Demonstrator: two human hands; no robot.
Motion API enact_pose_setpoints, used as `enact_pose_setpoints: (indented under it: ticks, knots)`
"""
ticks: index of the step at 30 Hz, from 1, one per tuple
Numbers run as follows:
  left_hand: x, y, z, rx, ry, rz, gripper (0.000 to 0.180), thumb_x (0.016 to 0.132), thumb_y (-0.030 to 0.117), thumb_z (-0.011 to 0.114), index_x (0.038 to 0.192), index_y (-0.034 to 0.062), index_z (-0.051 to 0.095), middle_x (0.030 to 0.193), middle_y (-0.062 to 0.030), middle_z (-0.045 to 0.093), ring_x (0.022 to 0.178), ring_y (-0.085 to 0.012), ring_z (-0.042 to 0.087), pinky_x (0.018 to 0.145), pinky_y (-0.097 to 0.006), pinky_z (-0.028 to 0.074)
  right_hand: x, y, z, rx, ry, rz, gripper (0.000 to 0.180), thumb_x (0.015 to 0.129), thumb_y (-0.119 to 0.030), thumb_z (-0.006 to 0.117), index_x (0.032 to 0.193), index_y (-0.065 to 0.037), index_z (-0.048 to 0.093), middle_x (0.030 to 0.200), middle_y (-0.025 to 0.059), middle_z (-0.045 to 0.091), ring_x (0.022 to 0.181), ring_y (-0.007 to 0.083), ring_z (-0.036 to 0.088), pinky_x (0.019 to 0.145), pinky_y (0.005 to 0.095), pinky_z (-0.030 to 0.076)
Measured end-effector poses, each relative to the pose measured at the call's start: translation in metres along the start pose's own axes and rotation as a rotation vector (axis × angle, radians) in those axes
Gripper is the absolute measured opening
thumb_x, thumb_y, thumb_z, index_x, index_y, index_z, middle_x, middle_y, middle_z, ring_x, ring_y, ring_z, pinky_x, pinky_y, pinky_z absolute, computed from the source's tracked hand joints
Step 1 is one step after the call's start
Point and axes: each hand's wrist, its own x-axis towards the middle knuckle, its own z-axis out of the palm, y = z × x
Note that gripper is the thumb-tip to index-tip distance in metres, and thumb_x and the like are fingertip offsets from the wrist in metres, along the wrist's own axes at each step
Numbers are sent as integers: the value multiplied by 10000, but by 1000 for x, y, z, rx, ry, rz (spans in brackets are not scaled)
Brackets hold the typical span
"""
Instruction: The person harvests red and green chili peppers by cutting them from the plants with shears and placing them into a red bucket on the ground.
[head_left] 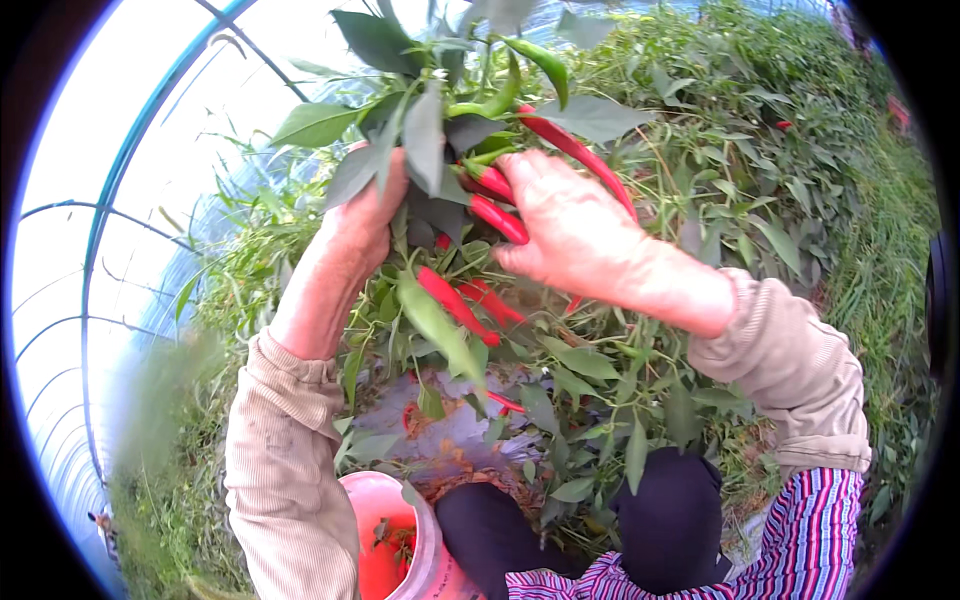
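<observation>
Among the leaves of a pepper plant, my right hand [575,220] closes its fingers on a red chili pepper [488,180] that hangs by a green stem. A second red chili [500,219] hangs just below it, by my thumb. A long red chili [580,155] passes behind that hand. My left hand [378,200] reaches into the foliage on the left, its fingers hidden by dark leaves [425,135]. Above, a green chili [543,68] curves outward. Further red chilies [455,305] hang lower between my forearms, beside a pale green leaf [437,325].
A pink bucket [430,545] with red contents and plant bits stands by my knee [670,510]. Plastic sheeting [450,425] covers the ground under the plant. Dense pepper plants [740,130] spread right; a greenhouse frame [105,200] arches at left.
</observation>
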Motion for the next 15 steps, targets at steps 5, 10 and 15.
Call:
enact_pose_setpoints:
  ticks: [5, 10, 15]
  knots:
    - [-3, -17, 51, 141, -197, 96, 418, 915, 332, 605, 1154, -3, 532, 1058, -86, 618, 890, -158, 619, 783, -305, 525, -22, 38, 35, 145, 149, 143, 479, 718, -163, 709, 1109, -19, 473, 994, 188, 561, 940, 375, 567, 820, 418, 483]
    - [19, -17, 85, 237, -316, -74, 521, 817, 239, 686, 1241, 2, 497, 1059, -83, 623, 920, -145, 599, 779, -274, 508, -43, 70, 31, 414, 140, 195, 354, 731, -181, 693, 1043, -41, 602, 954, 157, 653, 913, 332, 629, 794, 370, 499]
    - [12, -17, 61, 430, -367, 106, 769, 664, 371, 843, 1212, -51, 507, 1089, -133, 634, 978, -183, 601, 916, -323, 466, -49, 79, -10, 471, -133, 455, 333, 736, -156, 676, 1016, 8, 601, 804, 106, 637, 686, 199, 611, 648, 353, 500]
